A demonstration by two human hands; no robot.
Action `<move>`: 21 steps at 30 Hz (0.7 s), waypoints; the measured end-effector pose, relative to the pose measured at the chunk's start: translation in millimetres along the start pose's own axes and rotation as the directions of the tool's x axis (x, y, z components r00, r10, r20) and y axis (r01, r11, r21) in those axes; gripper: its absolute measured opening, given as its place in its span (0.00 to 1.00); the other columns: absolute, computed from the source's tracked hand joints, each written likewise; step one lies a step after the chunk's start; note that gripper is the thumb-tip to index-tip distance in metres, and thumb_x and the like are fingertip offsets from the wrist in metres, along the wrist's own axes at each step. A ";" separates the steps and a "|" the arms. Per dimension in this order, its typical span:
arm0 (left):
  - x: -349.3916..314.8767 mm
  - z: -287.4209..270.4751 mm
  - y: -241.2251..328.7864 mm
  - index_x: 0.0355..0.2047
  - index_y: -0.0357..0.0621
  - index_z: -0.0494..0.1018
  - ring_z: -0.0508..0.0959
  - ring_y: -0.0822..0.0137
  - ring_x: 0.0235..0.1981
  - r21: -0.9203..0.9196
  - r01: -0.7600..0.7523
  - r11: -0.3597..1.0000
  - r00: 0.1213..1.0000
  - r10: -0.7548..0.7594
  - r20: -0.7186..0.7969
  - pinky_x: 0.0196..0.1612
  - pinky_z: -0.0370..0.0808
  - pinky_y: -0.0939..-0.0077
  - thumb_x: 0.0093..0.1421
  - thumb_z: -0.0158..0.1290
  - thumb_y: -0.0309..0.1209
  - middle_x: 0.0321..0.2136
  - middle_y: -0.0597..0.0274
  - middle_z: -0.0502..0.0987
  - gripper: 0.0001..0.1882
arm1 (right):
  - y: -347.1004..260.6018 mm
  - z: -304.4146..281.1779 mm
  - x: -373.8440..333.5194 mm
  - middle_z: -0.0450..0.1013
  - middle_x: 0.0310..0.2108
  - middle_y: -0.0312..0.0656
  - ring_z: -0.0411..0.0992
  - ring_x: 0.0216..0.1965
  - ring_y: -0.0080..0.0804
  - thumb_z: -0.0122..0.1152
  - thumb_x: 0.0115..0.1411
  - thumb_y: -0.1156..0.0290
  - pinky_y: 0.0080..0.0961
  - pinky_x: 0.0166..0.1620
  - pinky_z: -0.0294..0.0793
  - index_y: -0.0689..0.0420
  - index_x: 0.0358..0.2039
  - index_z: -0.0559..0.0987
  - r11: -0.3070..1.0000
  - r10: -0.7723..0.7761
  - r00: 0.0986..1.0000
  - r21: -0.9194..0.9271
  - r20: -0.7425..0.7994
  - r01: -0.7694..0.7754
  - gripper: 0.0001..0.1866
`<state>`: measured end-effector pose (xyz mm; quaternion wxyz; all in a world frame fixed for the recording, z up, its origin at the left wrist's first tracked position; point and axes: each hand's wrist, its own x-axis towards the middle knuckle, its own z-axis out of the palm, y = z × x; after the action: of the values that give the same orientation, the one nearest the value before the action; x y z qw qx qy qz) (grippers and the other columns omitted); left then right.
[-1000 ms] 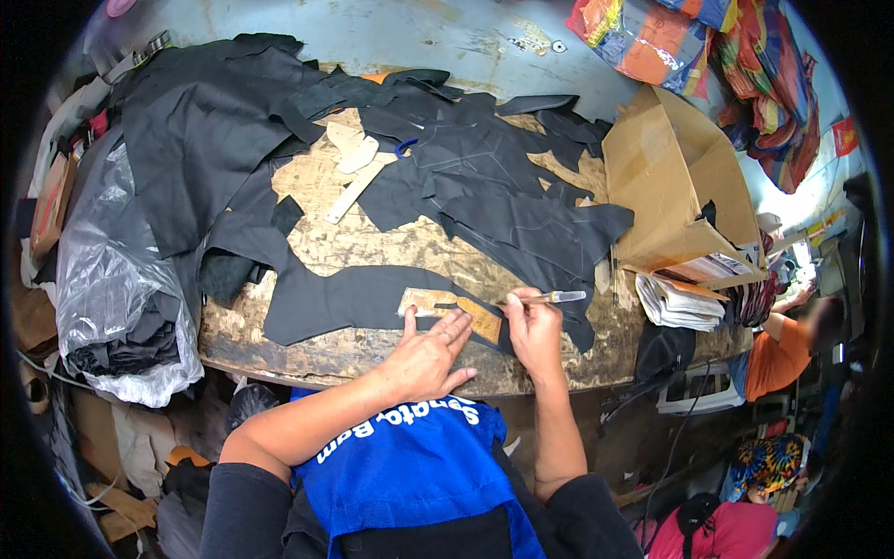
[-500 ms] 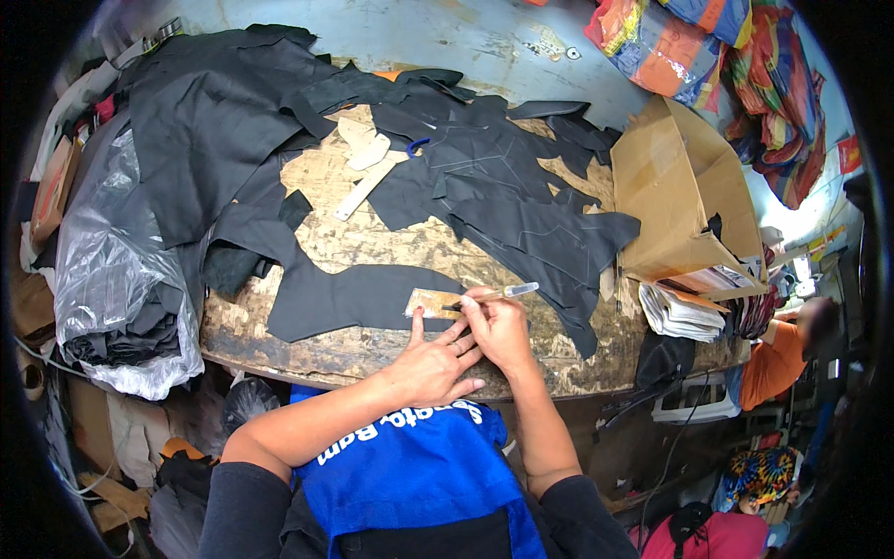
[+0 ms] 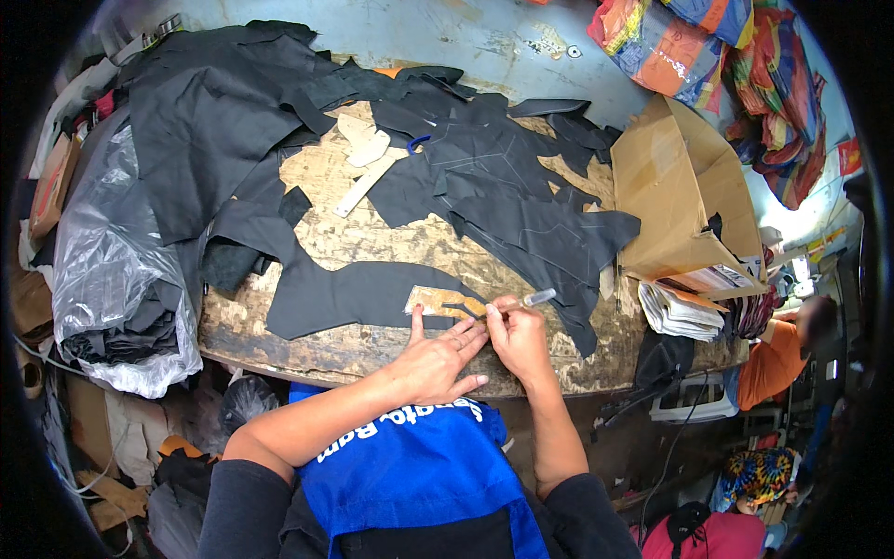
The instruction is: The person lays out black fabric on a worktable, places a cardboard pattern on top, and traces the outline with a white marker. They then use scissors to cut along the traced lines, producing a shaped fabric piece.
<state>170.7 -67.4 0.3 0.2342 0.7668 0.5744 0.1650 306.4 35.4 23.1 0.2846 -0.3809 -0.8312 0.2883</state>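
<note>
Right hand (image 3: pixel 520 343) has shifted rightward, grip closed around a pen (image 3: pixel 539 297)

cardboard box (image 3: pixel 659 191), right | clear plastic bag (image 3: pixel 101 233), left | person in orange (image 3: pixel 775 371), far right

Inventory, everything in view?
table: 1, brown, centre
sheets: many, black, on table
strip: 1, black, table's near side
template: 1, tan, on strip
pen-like tool: 1, pale, right hand
pattern pieces: several, tan, mid-table
plastic bag: 1, clear, left
carton: 1, brown, right
stack: 1, whitish, by carton
bundles: several, multicoloured, upper right
people: 2+, orange/pink tops, right
clutter: uncountable, mixed, edges
apron: 1, blue, lower centre
left hand: 1, bare, on template
right hand: 1, bare, holding tool
</note>
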 end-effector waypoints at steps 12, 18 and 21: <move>-0.3 -4.6 0.6 0.62 0.43 0.54 0.53 0.60 0.65 -0.001 0.001 1.000 0.999 -0.001 0.041 0.55 0.33 0.20 0.61 0.40 0.54 0.62 0.52 0.57 0.36 | -4.8 4.7 7.9 0.75 0.23 0.51 0.74 0.22 0.42 0.56 0.56 0.76 0.30 0.27 0.71 0.67 0.24 0.76 0.990 -0.140 0.990 -0.031 0.029 0.141 0.08; 1.3 -16.9 3.7 0.60 0.42 0.59 0.55 0.52 0.64 -0.025 0.064 0.998 0.979 -0.058 0.194 0.55 0.33 0.20 0.61 0.41 0.55 0.58 0.45 0.61 0.35 | -19.4 33.8 21.9 0.74 0.25 0.50 0.73 0.30 0.48 0.57 0.54 0.71 0.39 0.38 0.70 0.64 0.22 0.75 0.966 -0.249 0.963 -0.044 0.105 0.254 0.09; 2.5 -16.4 2.7 0.59 0.42 0.59 0.56 0.54 0.64 0.004 0.076 0.997 0.964 -0.074 0.255 0.55 0.34 0.20 0.61 0.41 0.55 0.59 0.48 0.62 0.35 | -19.6 38.1 24.1 0.75 0.26 0.48 0.74 0.30 0.46 0.57 0.54 0.71 0.37 0.38 0.71 0.64 0.27 0.77 0.971 -0.230 0.964 -0.037 0.133 0.237 0.08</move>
<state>165.0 -62.8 15.4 0.3147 0.7587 0.5675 0.0578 257.6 34.0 17.3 0.2526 -0.2684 -0.8941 0.2544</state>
